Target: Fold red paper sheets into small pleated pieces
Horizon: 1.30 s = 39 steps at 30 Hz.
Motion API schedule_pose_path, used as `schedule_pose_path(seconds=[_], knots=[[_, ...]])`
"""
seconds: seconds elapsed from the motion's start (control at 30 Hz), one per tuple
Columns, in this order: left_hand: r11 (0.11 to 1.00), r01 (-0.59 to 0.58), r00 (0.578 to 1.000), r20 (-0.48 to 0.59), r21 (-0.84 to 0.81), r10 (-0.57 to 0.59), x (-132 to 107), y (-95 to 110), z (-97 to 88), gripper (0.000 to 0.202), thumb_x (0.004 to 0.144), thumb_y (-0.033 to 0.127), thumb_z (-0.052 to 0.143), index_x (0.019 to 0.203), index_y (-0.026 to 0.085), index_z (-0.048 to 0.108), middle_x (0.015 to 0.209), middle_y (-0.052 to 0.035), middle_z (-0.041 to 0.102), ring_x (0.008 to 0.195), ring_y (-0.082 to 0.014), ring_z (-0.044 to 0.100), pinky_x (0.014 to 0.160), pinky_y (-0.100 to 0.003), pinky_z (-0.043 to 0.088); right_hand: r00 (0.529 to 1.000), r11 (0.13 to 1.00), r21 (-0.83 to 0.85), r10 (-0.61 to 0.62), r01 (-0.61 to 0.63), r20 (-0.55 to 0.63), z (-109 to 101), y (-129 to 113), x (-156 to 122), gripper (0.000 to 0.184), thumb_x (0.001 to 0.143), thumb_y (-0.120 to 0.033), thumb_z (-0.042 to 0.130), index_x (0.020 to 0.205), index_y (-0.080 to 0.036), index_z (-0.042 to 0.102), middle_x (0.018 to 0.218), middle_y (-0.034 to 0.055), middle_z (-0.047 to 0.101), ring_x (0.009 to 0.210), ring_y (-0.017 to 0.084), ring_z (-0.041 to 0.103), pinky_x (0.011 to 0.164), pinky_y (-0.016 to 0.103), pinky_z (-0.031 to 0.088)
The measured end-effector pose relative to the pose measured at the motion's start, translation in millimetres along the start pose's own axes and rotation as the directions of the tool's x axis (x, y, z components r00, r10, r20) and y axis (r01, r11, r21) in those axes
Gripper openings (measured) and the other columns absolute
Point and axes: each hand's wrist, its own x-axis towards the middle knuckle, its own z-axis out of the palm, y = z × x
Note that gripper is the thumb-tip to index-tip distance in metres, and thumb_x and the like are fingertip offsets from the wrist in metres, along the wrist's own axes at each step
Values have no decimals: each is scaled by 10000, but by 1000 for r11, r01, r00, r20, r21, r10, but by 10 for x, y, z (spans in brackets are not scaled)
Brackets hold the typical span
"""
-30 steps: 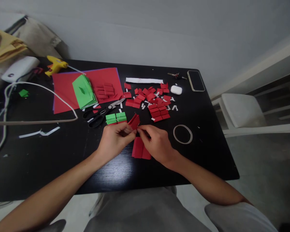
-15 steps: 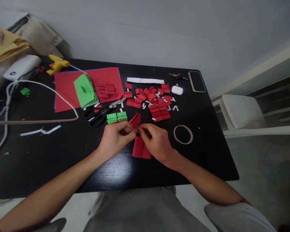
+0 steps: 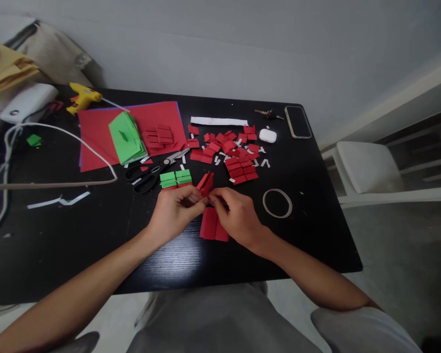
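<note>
Left hand pinches the red fold over the table, just beyond the red card. Right hand: fingertips pressed together at the fold's near end, can't tell on what. Green card sits just left, scissors beyond that.

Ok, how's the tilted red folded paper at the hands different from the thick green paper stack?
The tilted red folded paper looks smaller than the thick green paper stack. The red paper slants up at the left hand, while the green stack lies on a red sheet. Both are made of paper.
</note>
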Motion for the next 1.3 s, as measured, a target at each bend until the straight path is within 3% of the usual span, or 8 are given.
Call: schedule_pose_path(seconds=[0.5, 0.8, 1.07, 1.3], knots=[[1000, -9, 1000, -7, -14, 9, 10, 39, -12, 266, 850, 369, 771, 677, 178, 703, 621, 1, 693, 590, -143, 621, 577, -240, 477, 1000, 997, 78, -23, 24, -19, -56, 11, 30, 101, 1036, -184, 595, 1014, -216, 688, 968, 47, 794, 880, 194, 769, 831, 307, 605], [999, -21, 1000, -10, -31, 21, 7, -13, 20, 264, 847, 370, 767, 684, 172, 702, 612, 2, 690, 563, -133, 611, 551, -232, 465, 998, 998, -20, -52, 52, 26, -44, 9, 11, 131, 1041, -148, 545, 1007, -194, 663, 944, 69, 770, 867, 203, 752, 800, 318, 585], [1000, 5, 1000, -8, -30, -6, 12, 3, 4, 274, 846, 389, 765, 692, 169, 709, 617, -3, 700, 574, -144, 631, 570, -246, 477, 999, 996, 77, -49, 47, 20, -104, 22, 41, 105, 1043, -153, 594, 1029, -180, 694, 967, 56, 793, 884, 185, 773, 837, 287, 599], [999, 2, 1000, -18, 38, -2, -5, -45, 19, 260, 855, 389, 744, 721, 172, 694, 640, 2, 682, 588, -134, 600, 577, -242, 465, 993, 996, -72, -48, 56, 108, -114, -18, 22, 139, 1050, -147, 568, 1055, -159, 706, 987, 101, 790, 893, 226, 773, 821, 338, 597]])
